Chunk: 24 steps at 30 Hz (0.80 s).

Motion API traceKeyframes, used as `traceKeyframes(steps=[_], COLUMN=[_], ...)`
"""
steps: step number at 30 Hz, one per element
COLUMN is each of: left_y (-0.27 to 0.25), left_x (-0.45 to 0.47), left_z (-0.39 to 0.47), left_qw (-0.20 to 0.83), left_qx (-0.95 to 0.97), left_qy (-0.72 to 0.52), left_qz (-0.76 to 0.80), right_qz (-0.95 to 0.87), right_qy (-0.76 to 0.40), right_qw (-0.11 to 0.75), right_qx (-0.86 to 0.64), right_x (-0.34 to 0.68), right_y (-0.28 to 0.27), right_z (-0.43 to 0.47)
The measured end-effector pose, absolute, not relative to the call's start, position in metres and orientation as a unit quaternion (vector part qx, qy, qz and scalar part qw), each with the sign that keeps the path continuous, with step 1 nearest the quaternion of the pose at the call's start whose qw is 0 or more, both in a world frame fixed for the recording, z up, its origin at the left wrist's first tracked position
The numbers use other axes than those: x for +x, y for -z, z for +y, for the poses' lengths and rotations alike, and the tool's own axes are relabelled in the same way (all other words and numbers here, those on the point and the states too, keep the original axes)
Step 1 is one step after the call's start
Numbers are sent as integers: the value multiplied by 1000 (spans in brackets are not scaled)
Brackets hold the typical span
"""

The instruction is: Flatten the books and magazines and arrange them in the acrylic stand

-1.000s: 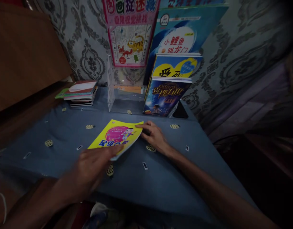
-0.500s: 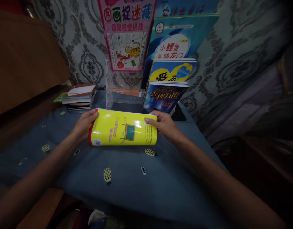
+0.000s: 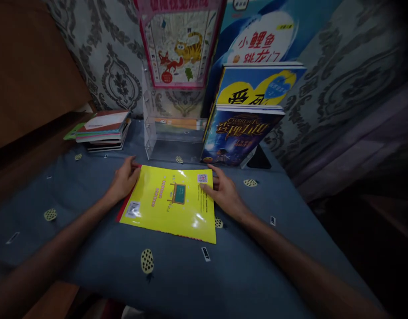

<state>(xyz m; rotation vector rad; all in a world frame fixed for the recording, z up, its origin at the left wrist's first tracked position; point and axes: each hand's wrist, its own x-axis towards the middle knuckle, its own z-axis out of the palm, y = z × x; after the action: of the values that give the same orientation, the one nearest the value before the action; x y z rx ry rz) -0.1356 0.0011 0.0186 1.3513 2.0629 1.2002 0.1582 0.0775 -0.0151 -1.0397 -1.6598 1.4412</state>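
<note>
A thin yellow book point(image 3: 170, 195) with a red spine, a barcode, a QR code and a small chalkboard picture is low over the table, its near edge tilted toward me. My left hand point(image 3: 126, 177) holds the far corner at the red spine, fingers bent around it. At the opposite side my right hand point(image 3: 225, 190) pinches the edge beside the QR code, thumb on top and index finger stretched along the far corner. The fingers under the book are hidden.
Behind the book stands a clear tiered rack point(image 3: 151, 137). It bears a pink book point(image 3: 177, 53), a teal book point(image 3: 257, 35), a blue and yellow book point(image 3: 260, 84) and a dark blue book point(image 3: 237, 137). A book stack point(image 3: 104, 128) lies at the left on the blue tablecloth point(image 3: 177, 274).
The yellow book has gone from bent and raised to flatter and lower, showing more of its cover. Both hands came down with it. The view has moved closer to the rack.
</note>
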Motion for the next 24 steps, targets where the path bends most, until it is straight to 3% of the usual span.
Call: traceKeyframes(steps=[3,10,15,24], left_y=[-13,-7,-4,5], left_x=[-122,-42,-59,-120], left_z=[-14,-45,-13,16], left_qw=[1,90,97,76], left_qx=[670,914,905,861], left_qy=[-257,-81,-36,-61], left_qz=[696,387,413,499], right_qz=[-713,-764,-780,-781], right_qy=[-454,-362,-326,-332], right_qw=[347,335,324,314], right_qx=[-407,-417,-425,-426], right_x=[160,164,169,168], right_y=[18,15,19,17], right_z=[72,69,69,68])
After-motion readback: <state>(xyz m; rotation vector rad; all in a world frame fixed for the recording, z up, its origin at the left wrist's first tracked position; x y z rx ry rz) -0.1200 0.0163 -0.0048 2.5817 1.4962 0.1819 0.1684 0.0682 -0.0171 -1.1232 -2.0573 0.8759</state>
